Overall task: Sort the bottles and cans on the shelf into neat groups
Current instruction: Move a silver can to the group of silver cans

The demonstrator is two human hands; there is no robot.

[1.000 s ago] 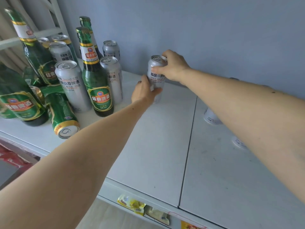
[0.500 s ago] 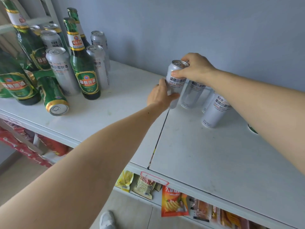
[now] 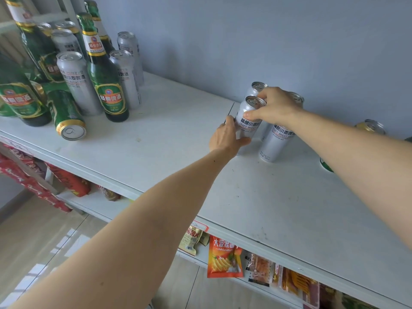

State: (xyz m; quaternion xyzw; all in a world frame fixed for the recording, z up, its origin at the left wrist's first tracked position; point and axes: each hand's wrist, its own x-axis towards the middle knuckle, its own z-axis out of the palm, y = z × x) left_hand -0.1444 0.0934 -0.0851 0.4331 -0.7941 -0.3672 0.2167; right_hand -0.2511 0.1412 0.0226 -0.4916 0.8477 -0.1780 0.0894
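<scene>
A silver can (image 3: 249,121) stands on the white shelf (image 3: 169,139) near the back wall, beside other silver cans (image 3: 276,141). My right hand (image 3: 273,107) grips its top rim from above with thumb and fingers. My left hand (image 3: 227,138) holds its lower side. At the far left stands a mixed cluster: green beer bottles (image 3: 103,85), upright silver cans (image 3: 74,83), and a green can (image 3: 66,114) lying on its side.
A gold-topped can (image 3: 369,127) and a green can's edge (image 3: 325,166) show behind my right forearm. Snack packets (image 3: 224,256) hang and lie on the lower shelf. A seam splits the shelf top near the held can.
Both hands carried the silver can rightward along the shelf, away from the bottle cluster, and it now stands among the silver cans on the right. The view shifted right too.
</scene>
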